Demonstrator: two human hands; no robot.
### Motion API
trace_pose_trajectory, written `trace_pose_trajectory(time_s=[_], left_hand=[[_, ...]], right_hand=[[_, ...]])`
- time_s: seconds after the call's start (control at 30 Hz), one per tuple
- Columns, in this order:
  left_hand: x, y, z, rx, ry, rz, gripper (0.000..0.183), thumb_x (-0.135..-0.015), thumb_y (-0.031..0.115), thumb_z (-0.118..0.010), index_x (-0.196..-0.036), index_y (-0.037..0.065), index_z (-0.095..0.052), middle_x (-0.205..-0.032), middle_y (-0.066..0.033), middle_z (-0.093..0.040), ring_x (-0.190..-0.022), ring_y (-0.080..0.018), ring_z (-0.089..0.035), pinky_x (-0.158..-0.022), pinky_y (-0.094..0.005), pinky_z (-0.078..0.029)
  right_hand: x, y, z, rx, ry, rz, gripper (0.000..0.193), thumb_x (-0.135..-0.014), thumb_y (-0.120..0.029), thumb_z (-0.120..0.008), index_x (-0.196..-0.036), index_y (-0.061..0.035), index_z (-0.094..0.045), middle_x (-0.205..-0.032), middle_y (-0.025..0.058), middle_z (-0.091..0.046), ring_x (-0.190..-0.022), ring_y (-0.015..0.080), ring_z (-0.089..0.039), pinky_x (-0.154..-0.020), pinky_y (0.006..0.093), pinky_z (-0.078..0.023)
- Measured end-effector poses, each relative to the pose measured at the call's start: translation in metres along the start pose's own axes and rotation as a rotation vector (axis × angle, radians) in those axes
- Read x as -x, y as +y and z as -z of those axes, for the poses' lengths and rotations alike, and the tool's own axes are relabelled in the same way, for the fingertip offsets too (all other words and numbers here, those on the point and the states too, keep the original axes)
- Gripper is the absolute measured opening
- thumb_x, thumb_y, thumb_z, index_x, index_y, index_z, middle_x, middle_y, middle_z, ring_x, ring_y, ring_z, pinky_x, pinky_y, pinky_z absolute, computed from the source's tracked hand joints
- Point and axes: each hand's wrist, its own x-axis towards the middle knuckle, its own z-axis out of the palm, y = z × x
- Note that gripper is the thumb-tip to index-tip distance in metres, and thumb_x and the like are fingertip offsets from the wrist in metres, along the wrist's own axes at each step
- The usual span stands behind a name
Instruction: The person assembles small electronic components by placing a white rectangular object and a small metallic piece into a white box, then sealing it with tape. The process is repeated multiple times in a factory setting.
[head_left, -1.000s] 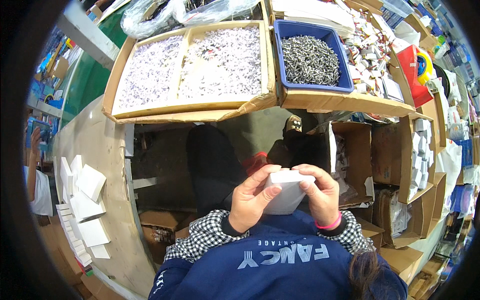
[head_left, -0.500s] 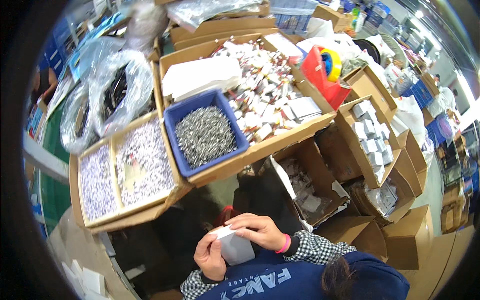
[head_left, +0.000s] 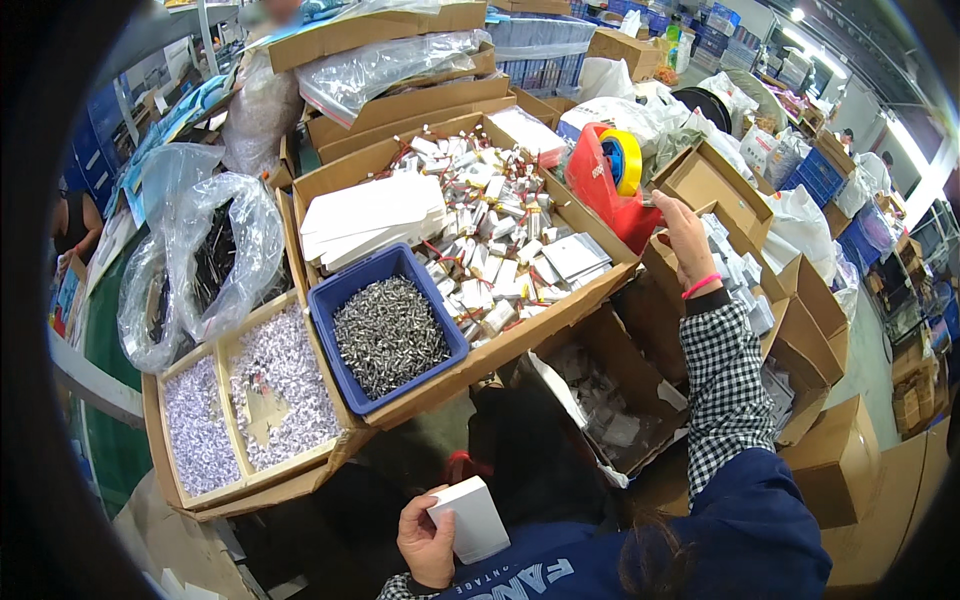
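Box [head_left: 474, 524], white and flat-faced, is in the left hand [head_left: 428, 540] at the near middle, over the lap, standing slightly tilted. The left thumb presses its broad face near the left edge and the fingers curl behind, closed on it. The right hand [head_left: 688, 245] reaches out to the right, fingers bent, at the near end of the red dispenser [head_left: 600, 190]; whether they grip anything there, I cannot tell. The box looks like thin, smooth card: probably light, fairly stiff along its folded edges, softer mid-face, a little slippery, and likely to dent if squeezed. The narrow sides or corners seem the safest hold. The dispenser appears to be hard, glossy plastic, with a round yellow roll [head_left: 632, 165] at its right. To its left, a cardboard carton [head_left: 540, 325] holds loose white packs [head_left: 490, 250] with thin red wires, and a stack of matte white sheets [head_left: 370, 220]. Nearer, a blue plastic bin [head_left: 333, 358] is filled with small shiny metal pieces [head_left: 390, 335]. Left of that, a divided tray [head_left: 222, 410] carries fine white bits [head_left: 285, 370]; beyond lies a crinkled clear bag [head_left: 178, 190].
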Motion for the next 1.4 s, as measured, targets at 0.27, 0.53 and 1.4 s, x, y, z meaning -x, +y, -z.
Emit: trace_pose_trajectory(time_s=[0.27, 0.53, 1.4], left_hand=[[0.002, 0.007, 0.003, -0.08, -0.093, 0.068, 0.039, -0.085, -0.003, -0.064, -0.116, 0.009, -0.045, -0.101, -0.0072, -0.055, -0.094, -0.0152, -0.056, -0.084, -0.0293, -0.046], [-0.002, 0.006, 0.0, -0.036, -0.114, 0.056, 0.039, -0.085, 0.0, -0.064, -0.118, 0.009, -0.045, -0.103, -0.0075, -0.056, -0.094, -0.0148, -0.056, -0.084, -0.029, -0.047], [0.0, 0.022, -0.007, -0.101, -0.061, 0.016, 0.047, -0.084, -0.004, -0.063, -0.122, 0.008, -0.039, -0.105, -0.0075, -0.054, -0.095, -0.0156, -0.055, -0.085, -0.0297, -0.046]], right_hand=[[-0.012, -0.001, 0.003, -0.26, -0.058, -0.06, 0.029, -0.082, -0.022, -0.069, -0.107, -0.0077, -0.063, -0.09, -0.0031, -0.065, -0.087, 0.0041, -0.049, -0.08, 0.025, -0.031], [-0.003, -0.013, 0.012, -0.405, -0.111, -0.048, 0.013, -0.083, -0.022, -0.071, -0.085, -0.0091, -0.068, -0.076, -0.0036, -0.058, -0.065, 0.0029, -0.04, -0.059, 0.0189, -0.031], [0.036, 0.049, -0.009, -0.898, 0.03, -0.251, 0.01, -0.088, -0.012, -0.065, -0.093, -0.0032, -0.064, -0.08, 0.0017, -0.063, -0.069, 0.0092, -0.055, -0.065, 0.0204, -0.045]])
